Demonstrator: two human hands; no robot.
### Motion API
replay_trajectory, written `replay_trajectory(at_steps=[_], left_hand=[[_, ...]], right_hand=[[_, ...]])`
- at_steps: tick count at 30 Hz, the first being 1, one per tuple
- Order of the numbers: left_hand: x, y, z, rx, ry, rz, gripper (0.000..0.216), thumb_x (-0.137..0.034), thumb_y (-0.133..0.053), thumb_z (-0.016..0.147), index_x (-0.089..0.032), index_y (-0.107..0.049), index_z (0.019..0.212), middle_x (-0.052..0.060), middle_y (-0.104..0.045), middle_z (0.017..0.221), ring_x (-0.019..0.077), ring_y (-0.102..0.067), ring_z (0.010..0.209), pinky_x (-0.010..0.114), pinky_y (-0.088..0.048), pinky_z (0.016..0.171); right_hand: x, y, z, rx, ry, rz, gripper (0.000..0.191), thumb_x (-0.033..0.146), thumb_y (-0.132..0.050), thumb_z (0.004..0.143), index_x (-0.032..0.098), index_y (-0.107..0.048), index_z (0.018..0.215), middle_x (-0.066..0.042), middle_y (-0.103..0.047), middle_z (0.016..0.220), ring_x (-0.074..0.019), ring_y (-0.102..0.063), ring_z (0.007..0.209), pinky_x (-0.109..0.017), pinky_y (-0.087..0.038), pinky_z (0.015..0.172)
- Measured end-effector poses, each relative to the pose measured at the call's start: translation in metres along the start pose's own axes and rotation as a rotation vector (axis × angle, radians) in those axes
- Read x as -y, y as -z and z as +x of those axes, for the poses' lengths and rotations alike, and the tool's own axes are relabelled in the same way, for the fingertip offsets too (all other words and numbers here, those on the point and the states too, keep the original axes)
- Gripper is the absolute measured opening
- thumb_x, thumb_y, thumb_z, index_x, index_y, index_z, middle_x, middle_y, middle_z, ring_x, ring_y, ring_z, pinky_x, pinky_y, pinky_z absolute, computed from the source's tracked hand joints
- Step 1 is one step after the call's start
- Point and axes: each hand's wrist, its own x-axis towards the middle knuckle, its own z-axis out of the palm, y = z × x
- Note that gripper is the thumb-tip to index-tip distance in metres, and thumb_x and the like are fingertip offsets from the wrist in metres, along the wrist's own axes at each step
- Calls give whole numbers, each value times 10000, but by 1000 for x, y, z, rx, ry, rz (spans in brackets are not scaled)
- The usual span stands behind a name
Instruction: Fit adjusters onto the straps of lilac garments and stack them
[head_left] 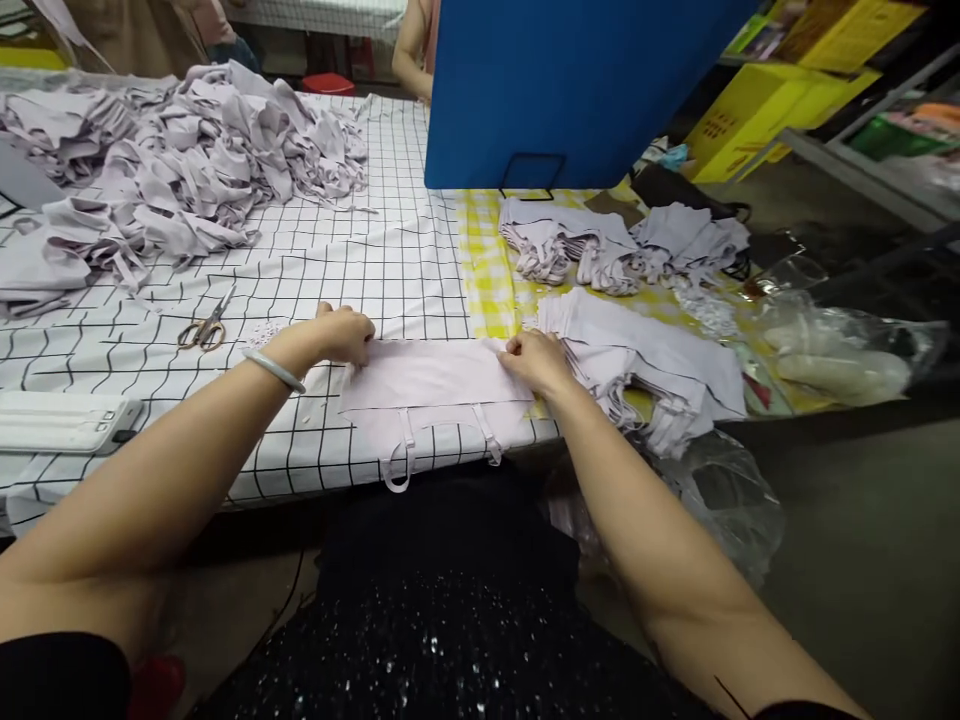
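A pale lilac garment (431,385) lies flat at the table's front edge, its thin straps (405,455) hanging over the side. My left hand (341,335) has its fingers curled on the garment's left end. My right hand (532,362) pinches the right end, fingers closed on the cloth. A stack of folded lilac garments (645,365) sits just right of my right hand.
A big heap of the same garments (187,160) fills the table's far left. Scissors (204,328) lie left of my left hand, a white phone (64,420) at the near left. A blue board (570,90) stands behind, with another person's arm (409,50) beyond. Plastic bags (832,350) lie right.
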Motion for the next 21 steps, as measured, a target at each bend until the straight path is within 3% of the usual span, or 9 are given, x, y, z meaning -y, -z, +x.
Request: replay_trajectory(at_steps=[3, 7, 9, 12, 14, 17, 21], left_hand=[[-2, 1, -17, -99, -13, -90, 117, -200, -637, 600, -180, -630, 715, 115, -663, 896, 341, -556, 1021, 428, -432, 860], [4, -3, -60, -249, 39, -476, 192, -270, -615, 683, -188, -612, 857, 35, -636, 770, 217, -589, 758, 317, -448, 671], [7, -2, -81, -335, -14, -751, 242, -364, -661, 726, -209, -623, 908, -10, -643, 771, 174, -579, 736, 280, -452, 646], [-1, 7, -102, -349, -127, -1093, 221, -415, -709, 751, -249, -682, 894, -51, -689, 811, 154, -611, 805, 308, -494, 753], [-22, 18, -105, -376, -214, -1263, 175, -412, -750, 737, -274, -708, 836, -62, -707, 797, 157, -619, 789, 320, -515, 746], [-74, 36, -93, -370, -343, -1478, 182, -385, -817, 691, -262, -725, 788, -21, -706, 762, 155, -609, 714, 279, -525, 638], [-147, 50, -55, -169, -415, -1678, 328, -323, -896, 581, -181, -727, 823, 46, -700, 802, 147, -618, 680, 246, -511, 577]], right_hand=[[5, -3, -8, -124, 43, 268, 66, 235, -630, 753, 217, -572, 778, -54, -645, 828, -243, -580, 846, -412, -449, 856], [8, 2, -32, -125, 33, 996, 334, 339, -724, 696, 224, -590, 979, -17, -699, 846, -199, -629, 795, -361, -511, 800], [6, 16, -47, -92, 52, 1232, 377, 373, -775, 662, 223, -625, 975, -20, -727, 890, -203, -658, 857, -364, -525, 852], [-10, 52, -73, -120, 112, 1312, 300, 387, -793, 689, 230, -661, 907, -14, -742, 918, -208, -679, 910, -373, -528, 914], [-29, 81, -92, -204, 135, 1277, 284, 408, -780, 719, 243, -656, 914, -10, -744, 921, -212, -691, 904, -382, -546, 897], [-66, 123, -117, -384, 97, 1210, 331, 460, -761, 748, 257, -653, 987, -23, -750, 951, -230, -708, 895, -395, -574, 832], [-117, 157, -134, -573, -58, 1255, 374, 474, -828, 687, 237, -688, 940, -30, -758, 861, -257, -728, 872, -394, -594, 774]])
